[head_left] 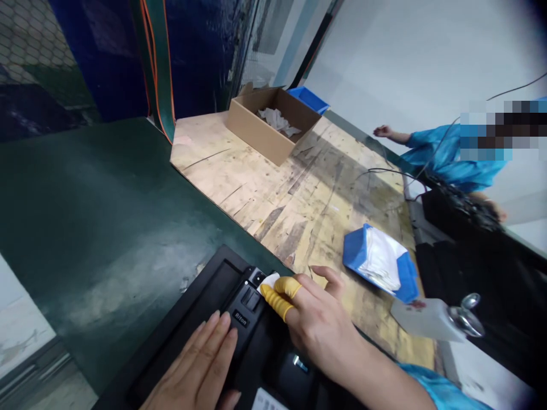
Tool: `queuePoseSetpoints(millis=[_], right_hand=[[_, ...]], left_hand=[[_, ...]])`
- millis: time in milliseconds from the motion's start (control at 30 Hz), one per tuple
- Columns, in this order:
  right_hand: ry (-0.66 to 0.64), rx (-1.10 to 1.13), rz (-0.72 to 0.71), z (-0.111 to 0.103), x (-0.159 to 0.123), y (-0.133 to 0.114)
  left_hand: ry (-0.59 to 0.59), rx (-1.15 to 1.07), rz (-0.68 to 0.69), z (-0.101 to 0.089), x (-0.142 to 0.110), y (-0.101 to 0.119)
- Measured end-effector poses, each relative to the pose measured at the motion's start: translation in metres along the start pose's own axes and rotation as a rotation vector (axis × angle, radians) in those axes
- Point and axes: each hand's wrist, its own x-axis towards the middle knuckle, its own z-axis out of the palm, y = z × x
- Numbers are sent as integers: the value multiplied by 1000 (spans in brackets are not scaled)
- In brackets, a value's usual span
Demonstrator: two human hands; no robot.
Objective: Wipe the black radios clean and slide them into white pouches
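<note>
A black plastic device with a raised strip marked "Riton" lies on the dark green surface at the bottom of the view. My left hand rests flat on it, fingers stretched out beside the label. Yellow finger cots cover two fingers of my right hand. Those fingers press a small white wipe against the strip's far end, next to a small round lens-like part. Part of the wipe is hidden under the fingertips. A white printed label shows at the device's lower edge.
On the worn wooden board stand a cardboard box with crumpled white paper and a blue bin of folded white cloths. A translucent bottle with a metal top lies nearer. Across the table is a person in blue sleeves, near black cables.
</note>
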Motion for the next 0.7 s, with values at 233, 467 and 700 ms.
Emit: queuePoseSetpoints(millis=[233,467,700], right_hand=[[-16,-2,-12,0,-1,0],[-10,11,-26,2,1,0],[7,-2,0,3,-1,-2]], left_hand=[[7,-29,-3,0,-4,0],[15,-39,-24,0,-4,0],[9,-71,-29,4,-9,1]])
